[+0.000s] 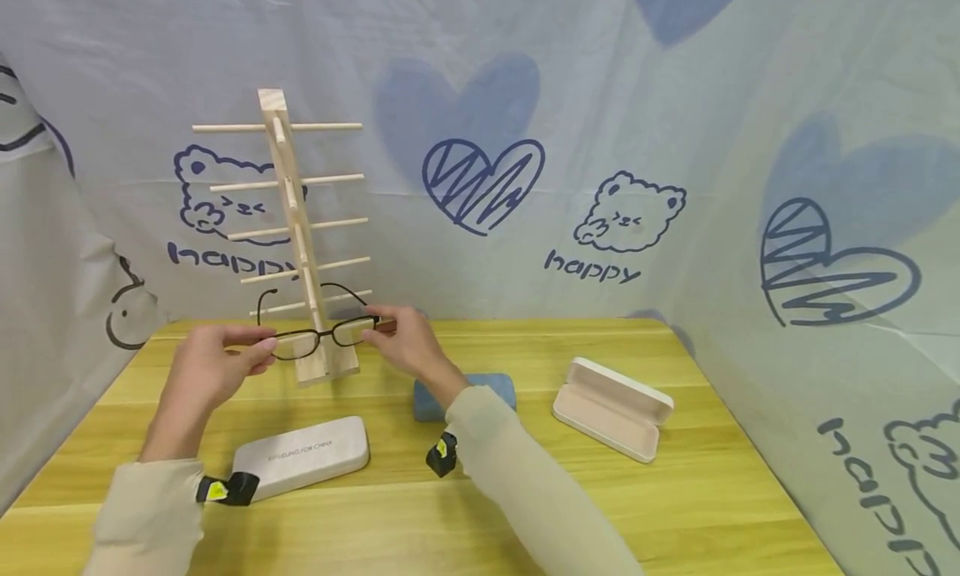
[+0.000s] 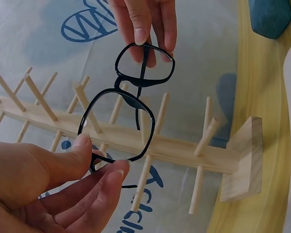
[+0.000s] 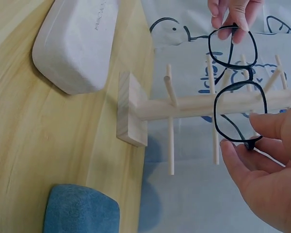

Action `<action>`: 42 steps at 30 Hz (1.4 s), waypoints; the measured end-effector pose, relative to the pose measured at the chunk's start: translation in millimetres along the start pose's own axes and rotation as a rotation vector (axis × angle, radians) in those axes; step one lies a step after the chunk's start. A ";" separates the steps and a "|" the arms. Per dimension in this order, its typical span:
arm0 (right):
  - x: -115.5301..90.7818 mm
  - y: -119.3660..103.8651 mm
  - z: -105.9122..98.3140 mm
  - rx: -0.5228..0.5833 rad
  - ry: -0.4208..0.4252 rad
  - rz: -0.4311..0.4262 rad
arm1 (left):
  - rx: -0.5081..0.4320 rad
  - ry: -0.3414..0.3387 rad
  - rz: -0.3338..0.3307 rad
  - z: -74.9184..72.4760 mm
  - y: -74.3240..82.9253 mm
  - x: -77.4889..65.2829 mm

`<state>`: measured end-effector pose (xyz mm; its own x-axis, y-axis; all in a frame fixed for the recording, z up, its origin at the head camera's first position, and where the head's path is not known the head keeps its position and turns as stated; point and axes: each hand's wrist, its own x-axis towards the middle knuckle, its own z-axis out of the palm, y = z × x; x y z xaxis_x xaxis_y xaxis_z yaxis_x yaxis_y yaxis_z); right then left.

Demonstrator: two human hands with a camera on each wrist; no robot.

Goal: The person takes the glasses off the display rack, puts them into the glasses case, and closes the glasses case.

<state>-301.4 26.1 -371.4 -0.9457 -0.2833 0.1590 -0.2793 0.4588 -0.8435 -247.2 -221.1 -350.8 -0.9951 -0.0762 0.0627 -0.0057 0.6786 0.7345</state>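
Black-framed eyeglasses [image 1: 326,333] are held up in front of a wooden peg rack [image 1: 294,201], their temples unfolded toward it. My left hand [image 1: 217,363] pinches the left end of the frame between thumb and fingers. At the other end, my right hand [image 1: 408,340] pinches the frame near its hinge. The left wrist view shows the left thumb and fingers on the rim [image 2: 117,160], with the rack's pegs behind the lenses. In the right wrist view the right thumb and fingers hold the lower corner of the glasses [image 3: 240,111]. No glasses hang on the rack's pegs.
On the wooden table [image 1: 420,518] lie a closed whitish glasses case [image 1: 303,455] in front of the rack and a blue case [image 1: 487,386] beside the right forearm. An open white case [image 1: 611,409] sits farther right. A printed cloth [image 1: 480,267] hangs behind.
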 end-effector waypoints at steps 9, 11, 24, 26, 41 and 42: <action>-8.9 1.1 -11.7 0.023 0.076 -0.022 | -0.011 -0.033 0.019 -6.2 11.4 -9.0; -11.2 2.2 -14.9 0.033 0.090 -0.038 | -0.009 -0.043 0.021 -7.1 14.7 -11.1; -40.3 5.7 -42.4 0.163 0.059 -0.068 | 0.000 -0.127 0.095 -7.5 34.8 -27.6; -45.5 5.3 -48.0 0.159 0.051 -0.056 | -0.002 -0.142 0.112 -5.9 36.7 -29.0; -74.8 27.4 -71.6 0.175 0.103 -0.059 | -0.152 -0.245 0.187 26.6 44.6 -28.8; -76.2 29.3 -72.3 0.178 0.104 -0.057 | -0.165 -0.243 0.188 29.0 45.1 -28.5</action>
<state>-249.6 121.9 -371.2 -0.9438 -0.2118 0.2537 -0.3081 0.2861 -0.9073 -221.9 -167.1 -339.0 -0.9716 0.2292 0.0591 0.1766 0.5357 0.8257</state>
